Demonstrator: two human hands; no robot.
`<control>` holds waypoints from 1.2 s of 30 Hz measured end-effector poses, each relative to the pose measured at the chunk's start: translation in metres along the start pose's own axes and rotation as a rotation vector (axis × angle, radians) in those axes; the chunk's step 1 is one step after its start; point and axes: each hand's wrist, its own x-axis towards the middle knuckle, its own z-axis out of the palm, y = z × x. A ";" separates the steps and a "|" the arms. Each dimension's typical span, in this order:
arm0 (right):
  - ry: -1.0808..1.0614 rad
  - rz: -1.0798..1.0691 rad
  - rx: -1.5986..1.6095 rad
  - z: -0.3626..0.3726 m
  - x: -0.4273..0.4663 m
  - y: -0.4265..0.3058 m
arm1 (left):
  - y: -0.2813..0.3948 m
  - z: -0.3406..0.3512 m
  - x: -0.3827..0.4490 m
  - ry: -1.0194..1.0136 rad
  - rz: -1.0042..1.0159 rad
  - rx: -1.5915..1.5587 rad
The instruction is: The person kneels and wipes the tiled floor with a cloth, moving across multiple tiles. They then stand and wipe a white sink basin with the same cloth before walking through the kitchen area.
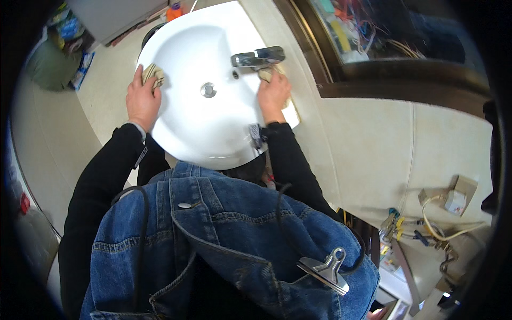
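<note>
A white ceramic washbasin (pixel 182 138) lies before me, with a round metal drain stopper (pixel 208 90) in its bowl. At the basin's left rim my left hand (pixel 143 100) grips a bunched beige cloth with dark stripes (pixel 153 75). My right hand (pixel 274 95) is on the opposite rim, closed around another beige cloth (pixel 265 75) beside the base of the chrome faucet (pixel 258 57). Part of that cloth is hidden under my fingers. A small tag on a dark cord (pixel 255 131) hangs from my right sleeve over the basin.
To the right, a dark window frame (pixel 360 82) borders the tiled wall. A white plug (pixel 455 202) with a pale cable sits in a wall socket lower right. An orange bottle (pixel 174 12) stands beyond the basin. A metal bulldog clip (pixel 326 272) hangs on my denim garment.
</note>
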 end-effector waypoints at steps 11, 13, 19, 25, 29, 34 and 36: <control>-0.306 0.534 0.473 -0.083 -0.167 0.114 | -0.007 0.010 -0.005 0.017 0.140 -0.091; -0.482 0.821 0.675 -0.105 -0.212 0.126 | -0.008 0.014 -0.004 0.021 0.146 -0.072; -0.145 1.168 1.356 -0.121 -0.301 0.074 | -0.020 0.026 -0.001 0.013 0.233 -0.065; 0.355 1.036 0.739 -0.248 -0.222 0.109 | -0.036 0.049 -0.002 -0.033 0.213 -0.030; 0.842 0.398 0.251 -0.328 -0.099 0.129 | -0.048 0.064 0.006 0.051 0.266 0.034; 0.578 0.384 -0.315 -0.246 -0.082 0.106 | -0.063 0.076 0.027 -0.052 0.244 -0.045; -0.176 0.649 -0.088 -0.183 -0.136 0.088 | -0.061 0.078 0.031 -0.017 0.265 -0.023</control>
